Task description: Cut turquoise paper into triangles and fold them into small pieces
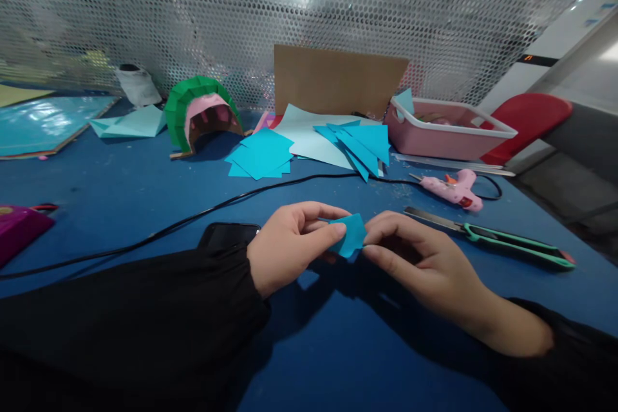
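Observation:
A small folded piece of blue paper is held above the blue table, near the middle of the view. My left hand pinches it from the left, thumb on its face and fingers behind. At its right edge, the thumb and forefinger of my right hand close on the paper. Beyond my hands lie a stack of blue paper squares and several blue folded triangles, the triangles resting partly on a pale sheet.
A pink glue gun and a green box cutter lie to the right. A black cable crosses the table. Behind stand a pink basket, a cardboard sheet and a green paper arch. A phone is beside my left wrist.

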`<state>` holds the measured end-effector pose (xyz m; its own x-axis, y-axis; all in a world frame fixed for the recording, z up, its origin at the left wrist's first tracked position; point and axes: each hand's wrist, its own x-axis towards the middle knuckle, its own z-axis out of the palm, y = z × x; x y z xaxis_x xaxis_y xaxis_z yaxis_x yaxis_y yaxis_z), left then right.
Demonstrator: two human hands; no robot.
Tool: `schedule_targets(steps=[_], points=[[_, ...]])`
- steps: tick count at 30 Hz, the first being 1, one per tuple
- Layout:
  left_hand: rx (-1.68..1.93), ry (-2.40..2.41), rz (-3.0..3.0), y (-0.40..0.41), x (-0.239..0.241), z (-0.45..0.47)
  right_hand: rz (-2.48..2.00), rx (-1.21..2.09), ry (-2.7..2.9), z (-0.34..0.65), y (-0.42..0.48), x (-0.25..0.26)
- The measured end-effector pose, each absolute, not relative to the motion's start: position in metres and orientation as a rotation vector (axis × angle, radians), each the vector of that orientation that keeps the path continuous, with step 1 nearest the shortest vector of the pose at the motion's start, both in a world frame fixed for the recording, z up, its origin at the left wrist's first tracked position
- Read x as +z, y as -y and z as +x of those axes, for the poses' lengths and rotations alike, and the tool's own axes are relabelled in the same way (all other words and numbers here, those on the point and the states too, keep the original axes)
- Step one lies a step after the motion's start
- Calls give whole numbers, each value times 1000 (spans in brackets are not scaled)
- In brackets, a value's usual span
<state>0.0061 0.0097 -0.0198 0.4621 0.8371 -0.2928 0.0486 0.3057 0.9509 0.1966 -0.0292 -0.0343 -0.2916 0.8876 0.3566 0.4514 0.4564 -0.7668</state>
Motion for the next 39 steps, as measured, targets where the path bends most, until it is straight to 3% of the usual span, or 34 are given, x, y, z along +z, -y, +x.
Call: schedule_targets(steps=[39], points=[[582, -882, 1336, -13, -28, 3, -1238, 936, 1829, 193, 32, -38]])
